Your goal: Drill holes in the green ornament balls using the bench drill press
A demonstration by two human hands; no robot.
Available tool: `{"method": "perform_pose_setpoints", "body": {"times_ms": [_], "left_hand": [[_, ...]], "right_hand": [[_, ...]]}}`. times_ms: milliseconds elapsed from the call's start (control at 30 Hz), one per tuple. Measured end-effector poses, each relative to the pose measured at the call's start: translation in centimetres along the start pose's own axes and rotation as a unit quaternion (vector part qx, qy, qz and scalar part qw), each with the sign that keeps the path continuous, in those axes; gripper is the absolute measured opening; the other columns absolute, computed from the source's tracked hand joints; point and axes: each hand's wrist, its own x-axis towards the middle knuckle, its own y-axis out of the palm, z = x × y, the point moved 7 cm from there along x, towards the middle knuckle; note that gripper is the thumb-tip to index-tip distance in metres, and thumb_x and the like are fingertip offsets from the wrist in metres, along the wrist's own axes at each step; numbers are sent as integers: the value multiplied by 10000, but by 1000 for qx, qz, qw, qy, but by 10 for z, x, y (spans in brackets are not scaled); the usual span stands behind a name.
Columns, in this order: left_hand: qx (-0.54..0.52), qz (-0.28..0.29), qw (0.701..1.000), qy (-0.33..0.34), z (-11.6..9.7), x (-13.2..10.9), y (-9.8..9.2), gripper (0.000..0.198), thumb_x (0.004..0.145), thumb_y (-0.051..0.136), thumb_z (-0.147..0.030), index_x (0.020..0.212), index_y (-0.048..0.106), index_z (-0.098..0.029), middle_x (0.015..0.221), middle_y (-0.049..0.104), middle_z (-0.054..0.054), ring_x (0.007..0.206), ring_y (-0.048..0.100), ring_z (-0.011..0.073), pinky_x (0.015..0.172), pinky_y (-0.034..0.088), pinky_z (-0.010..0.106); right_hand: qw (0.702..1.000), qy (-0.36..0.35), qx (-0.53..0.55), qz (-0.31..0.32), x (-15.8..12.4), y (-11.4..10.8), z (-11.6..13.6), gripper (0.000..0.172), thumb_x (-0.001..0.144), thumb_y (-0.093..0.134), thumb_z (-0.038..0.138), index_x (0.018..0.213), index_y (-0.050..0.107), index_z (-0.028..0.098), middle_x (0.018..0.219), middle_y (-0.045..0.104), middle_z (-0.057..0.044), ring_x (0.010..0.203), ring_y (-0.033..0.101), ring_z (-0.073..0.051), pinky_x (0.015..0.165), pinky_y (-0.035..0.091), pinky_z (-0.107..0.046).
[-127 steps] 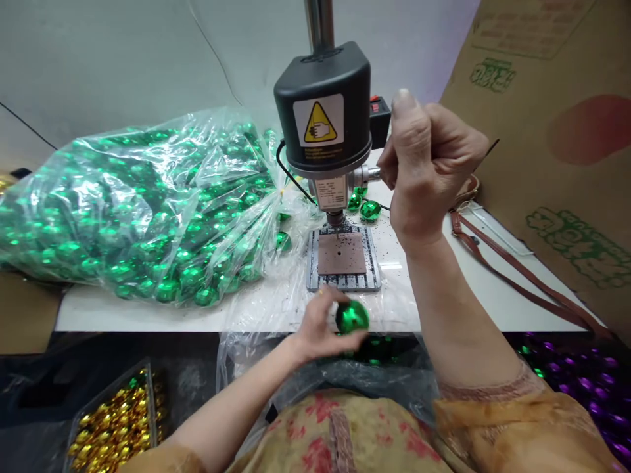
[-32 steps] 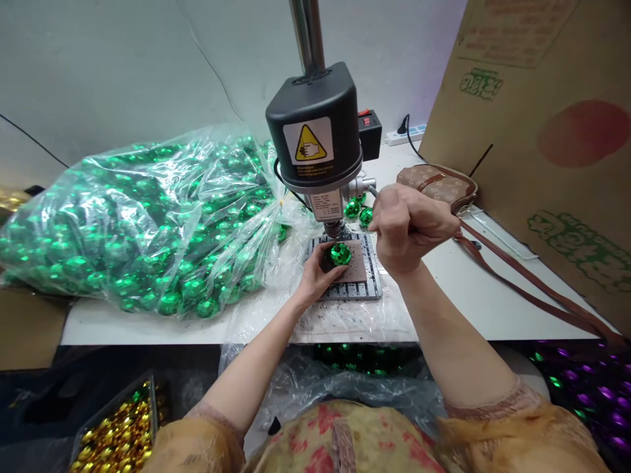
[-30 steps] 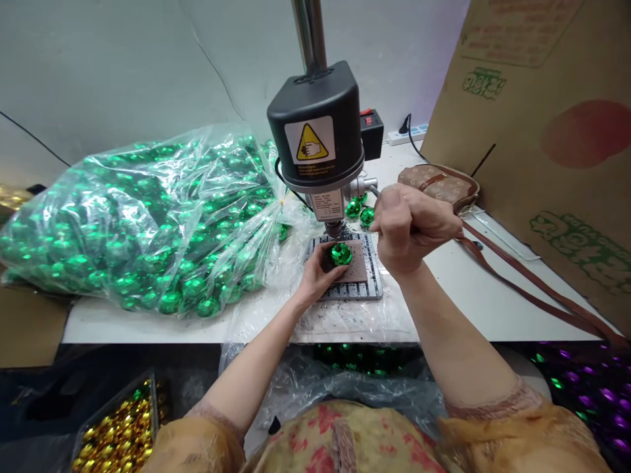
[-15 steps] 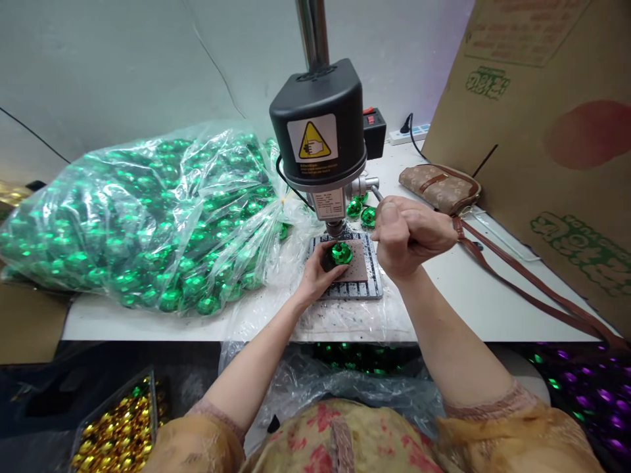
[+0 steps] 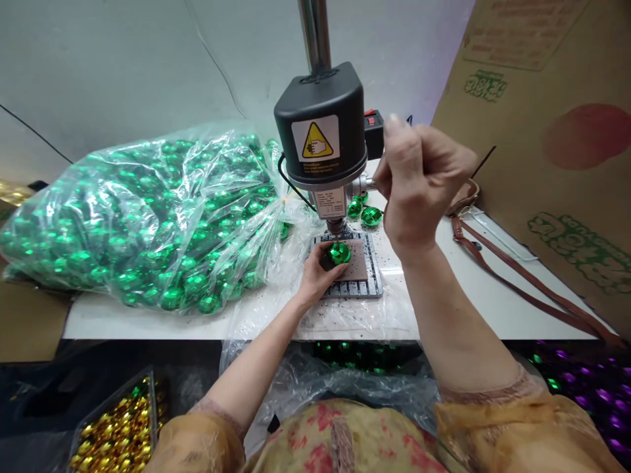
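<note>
My left hand [image 5: 320, 269] pinches a shiny green faceted ball [image 5: 340, 253] between thumb and fingers. The ball rests on a brown pad [image 5: 357, 263] over the slotted metal base [image 5: 375, 282] of a small bench drill press [image 5: 320, 131]. Directly above the ball is the drill's chuck [image 5: 336, 226], its bit at or very near the ball's top. My right hand [image 5: 424, 177] is raised at the drill's right side, fingers wrapped round the feed lever, most of which the hand hides. Dark shavings speckle the base and pad.
A big clear bag [image 5: 148, 223] of green balls fills the table's left. Loose green balls [image 5: 371, 216] lie behind the base. On the right are a brown bag strap [image 5: 517, 279] and a large cardboard box [image 5: 542, 131]. Gold balls [image 5: 113, 427] fill a bin below left.
My right hand has moved up and slightly right with the lever, now covering part of the brown handbag. My left hand keeps the ball at nearly the same spot under the drill.
</note>
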Motion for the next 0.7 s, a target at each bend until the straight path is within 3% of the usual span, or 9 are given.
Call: {"method": "perform_pose_setpoints", "body": {"times_ms": [67,133,200,300,400,467,567,633,700], "left_hand": [[43,-40,998,20,-13,-14,-8,484,767,812,-383,1154,584,-205,1092,687,69,1024,679,225,897,554,369],[73,-30,994,81,-33,-38,-10,480,762,804,-407,1137,579,-209,1038,683,61,960,680,217,828,553,348],[82,59,978,183,-56,-71,1,503,760,795,-458,1135,572,-207,954,678,55,864,669,205,746,540,328],[150,207,906,337,-77,-129,23,519,796,747,-552,1125,582,-186,839,669,61,749,630,205,661,502,334],[213,252,862,385,-73,-153,29,582,823,699,-612,1192,575,-179,916,693,102,816,640,241,703,505,366],[198,219,883,364,-65,-137,17,542,875,664,-563,1242,550,-180,1001,698,123,922,651,260,797,522,387],[216,119,930,273,-40,-75,-16,244,991,512,-275,1221,553,-203,1041,688,116,985,649,241,877,518,386],[278,72,938,193,-16,-24,-39,242,965,444,-135,1158,574,-201,1047,676,124,1002,639,258,883,513,399],[360,61,925,101,11,23,-58,327,890,406,-23,1120,587,-170,1068,656,159,1064,614,300,928,494,438]], "right_hand": [[1000,15,2,2,8,4,-1,466,892,630,298,472,474,168,421,376,82,380,285,0,458,290,-239],[1000,10,-2,5,11,6,-2,471,879,624,350,473,469,167,420,363,83,376,278,3,460,284,-238],[1000,-1,-14,6,11,5,-1,484,848,621,440,478,457,175,418,357,82,376,280,-2,449,279,-243],[998,-16,-53,6,9,5,-1,524,821,581,558,479,412,199,403,335,78,365,261,-17,423,278,-267],[996,-15,-82,11,6,4,-1,542,854,549,575,491,376,212,403,329,71,372,255,-27,431,305,-274],[997,-7,-77,12,4,3,-2,542,893,543,541,498,376,208,413,333,67,382,266,-28,447,321,-268],[998,3,-61,8,0,0,-1,552,916,553,507,490,388,197,421,335,67,384,279,-25,455,317,-262],[998,10,-63,7,-1,-2,-1,550,905,579,506,486,407,195,420,340,70,379,280,-26,449,307,-265],[998,9,-67,9,-1,-2,-1,538,903,593,495,485,429,199,415,346,72,373,280,-30,441,303,-271]]}}
